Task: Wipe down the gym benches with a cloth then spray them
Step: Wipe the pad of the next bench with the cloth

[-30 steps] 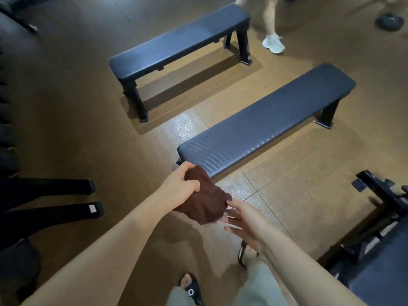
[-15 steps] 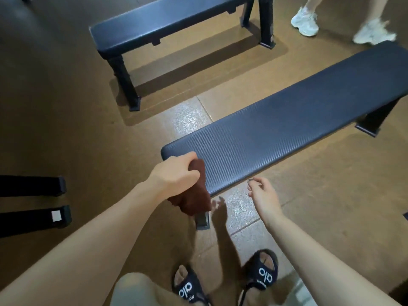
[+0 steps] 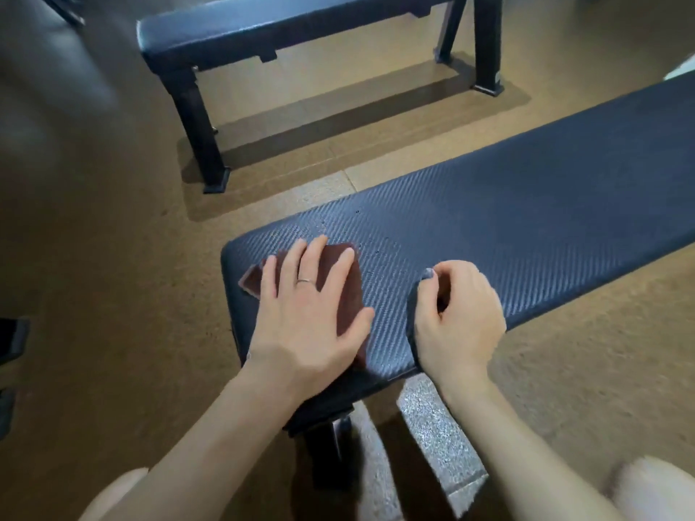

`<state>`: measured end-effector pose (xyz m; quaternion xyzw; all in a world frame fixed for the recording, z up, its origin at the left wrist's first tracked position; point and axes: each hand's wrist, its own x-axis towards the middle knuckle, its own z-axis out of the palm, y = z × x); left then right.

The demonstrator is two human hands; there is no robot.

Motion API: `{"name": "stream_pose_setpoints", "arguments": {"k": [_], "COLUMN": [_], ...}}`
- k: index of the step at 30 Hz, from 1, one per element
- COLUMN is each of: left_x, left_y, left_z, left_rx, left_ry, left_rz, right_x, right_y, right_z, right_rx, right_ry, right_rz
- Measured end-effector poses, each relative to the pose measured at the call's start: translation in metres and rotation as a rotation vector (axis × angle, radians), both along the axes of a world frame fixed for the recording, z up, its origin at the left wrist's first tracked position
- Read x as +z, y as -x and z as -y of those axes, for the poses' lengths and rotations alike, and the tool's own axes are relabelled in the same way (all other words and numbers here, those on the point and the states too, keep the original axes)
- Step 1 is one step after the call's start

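Note:
A dark brown cloth (image 3: 348,291) lies flat on the near end of the black textured gym bench (image 3: 507,227). My left hand (image 3: 304,314) presses on the cloth with spread, straight fingers; a ring shows on one finger. My right hand (image 3: 457,317) rests on the bench pad's near edge just right of the cloth, fingers curled inward and holding nothing. A second black bench (image 3: 286,28) stands parallel behind it. No spray bottle is in view.
Brown rubber floor surrounds both benches. The near bench's leg (image 3: 327,449) stands between my knees at the bottom. Dark equipment parts sit at the left edge (image 3: 11,340). A blurred grey shape fills the upper left corner.
My left hand went from gripping the bunched cloth at the bench end to pressing it flat on the pad. My right hand moved from the air onto the pad's edge. The view came closer.

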<state>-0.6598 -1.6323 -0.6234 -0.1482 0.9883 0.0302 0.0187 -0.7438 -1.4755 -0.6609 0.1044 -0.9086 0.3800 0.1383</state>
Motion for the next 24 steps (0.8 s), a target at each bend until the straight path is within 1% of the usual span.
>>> {"name": "stream_pose_setpoints", "arguments": {"k": [3,5,9,14,18,20,24], "left_x": [-0.008,-0.009,-0.009,-0.019,-0.026,-0.023,-0.011], "left_y": [-0.017,-0.014,0.011,0.061,0.082,0.063,-0.019], "left_z": [-0.004,-0.003,0.007,0.038,0.05,0.046,0.024], "left_rx": [-0.004,-0.009,-0.015,0.018,0.038,0.011,-0.031], "left_ry": [0.054,0.047,0.008,0.057,0.016,0.005,-0.033], "left_rz": [-0.043,-0.018,-0.017,-0.142,-0.123,-0.104,-0.067], "right_x": [0.0,0.003,0.001,-0.004,-0.003,-0.002,0.002], "right_y": [0.001,0.001,0.0,0.001,0.005,0.004,-0.001], "right_z": [0.0,0.0,0.001,0.001,0.002,0.001,0.0], "right_rx": [0.02,0.03,0.01,0.0,0.031,0.063,0.133], "right_ry": [-0.027,-0.056,-0.042,-0.019,-0.044,-0.061,-0.158], "right_rz": [-0.004,0.006,-0.027,-0.077,-0.024,-0.009,-0.07]}}
